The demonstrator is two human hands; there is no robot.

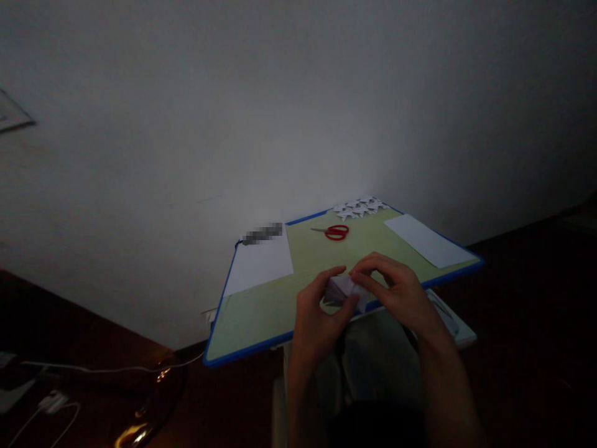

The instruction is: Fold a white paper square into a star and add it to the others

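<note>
Between my two hands, over the near edge of the table, is a small piece of folded white paper (342,287). My left hand (319,311) grips it from the left, thumb in front and fingers behind. At its upper right, my right hand (392,286) pinches the paper between thumb and fingertips. Beyond my hands, scissors (336,233) with red handles lie on the table, blades pointing left. Several folded white paper shapes (359,208) sit in rows at the far edge.
The pale green tabletop (261,320) has a blue rim and stands against a grey wall (280,124). White sheets lie at the left (259,264) and right (426,239). A white cable (116,370) runs at the lower left, near a power plug (53,401).
</note>
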